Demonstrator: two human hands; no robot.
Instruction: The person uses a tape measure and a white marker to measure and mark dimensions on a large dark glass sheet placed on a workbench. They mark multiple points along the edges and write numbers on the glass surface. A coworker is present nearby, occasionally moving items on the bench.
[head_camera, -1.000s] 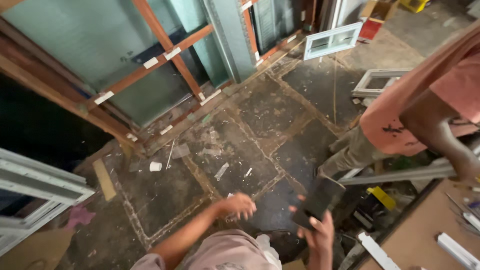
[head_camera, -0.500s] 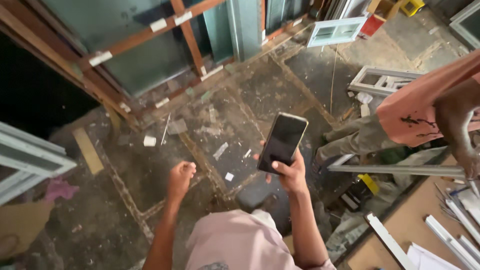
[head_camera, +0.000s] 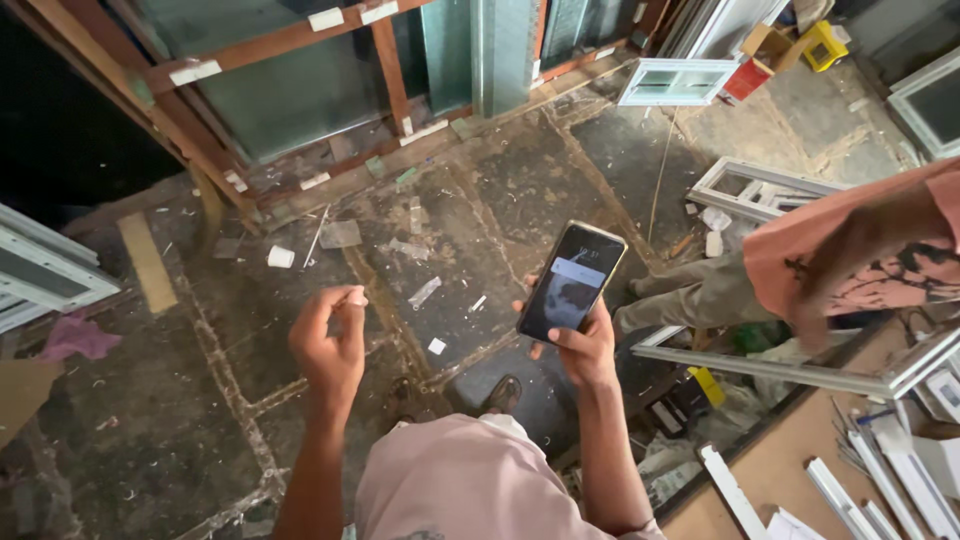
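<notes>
My right hand (head_camera: 583, 347) grips a dark smartphone (head_camera: 571, 281) with its screen lit, held up in front of me at centre frame. To its left, my left hand (head_camera: 329, 340) is raised with the fingers curled and the fingertips pinched together; whether something small sits between them I cannot tell. Both forearms rise from my pink shirt (head_camera: 470, 480) at the bottom edge. Below the hands is a dirty stone floor (head_camera: 470, 200) littered with scraps.
A co-worker in a salmon shirt (head_camera: 860, 250) bends over a white window frame (head_camera: 800, 370) at the right. A wooden workbench (head_camera: 840, 470) with white profile pieces fills the bottom right. Glazed wooden frames (head_camera: 290, 70) lean at the top; more white frames (head_camera: 40, 270) stand at left.
The phone stays in my right hand and has tilted so its lit screen faces me. My left hand has risen and curled its fingers. The view has shifted slightly.
</notes>
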